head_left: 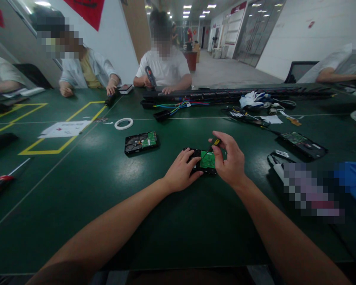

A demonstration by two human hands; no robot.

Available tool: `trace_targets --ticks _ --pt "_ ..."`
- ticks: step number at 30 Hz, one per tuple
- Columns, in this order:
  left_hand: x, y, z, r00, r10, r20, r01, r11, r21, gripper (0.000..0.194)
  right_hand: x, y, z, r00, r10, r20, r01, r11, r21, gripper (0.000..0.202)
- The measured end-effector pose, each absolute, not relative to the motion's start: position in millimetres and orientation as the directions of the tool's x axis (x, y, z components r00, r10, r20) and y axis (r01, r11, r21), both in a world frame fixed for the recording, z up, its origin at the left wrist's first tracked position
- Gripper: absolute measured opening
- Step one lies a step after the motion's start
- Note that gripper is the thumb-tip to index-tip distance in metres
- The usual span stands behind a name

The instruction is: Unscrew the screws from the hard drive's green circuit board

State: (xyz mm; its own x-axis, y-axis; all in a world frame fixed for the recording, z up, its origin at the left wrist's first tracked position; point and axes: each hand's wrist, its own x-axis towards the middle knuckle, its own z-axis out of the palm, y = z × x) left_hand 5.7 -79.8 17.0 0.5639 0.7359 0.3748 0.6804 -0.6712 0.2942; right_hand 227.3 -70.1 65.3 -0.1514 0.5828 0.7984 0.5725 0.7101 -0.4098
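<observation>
Green counter (130,221) bears the hard drive (208,160), lying flat. I note left grip (180,172) spread across it, fingers apart, presumably for steadying; right grip (230,159) is clamped on a screwdriver (216,141), shaft slanting down toward the drive.

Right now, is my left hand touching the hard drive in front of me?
Touching. The head view shows your left hand lying across one end of the hard drive.

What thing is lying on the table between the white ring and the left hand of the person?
In the head view, a black hard drive lies between the white ring and the left hand, touching neither.
</observation>
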Motion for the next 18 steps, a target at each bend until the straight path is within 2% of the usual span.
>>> trace_targets --ticks 8,18 --pt "5.8 -79.7 16.9 0.562 0.738 0.374 0.677 -0.670 0.305 0.052 226.7 -70.4 68.7 -0.115 0.530 0.840 0.625 0.696 -0.354 0.048" --pt "6.2 -79.0 15.9 0.564 0.734 0.377 0.675 -0.673 0.302 0.052 225.1 -72.4 71.2 -0.106 0.536 0.838 0.666 0.664 -0.340 0.045"
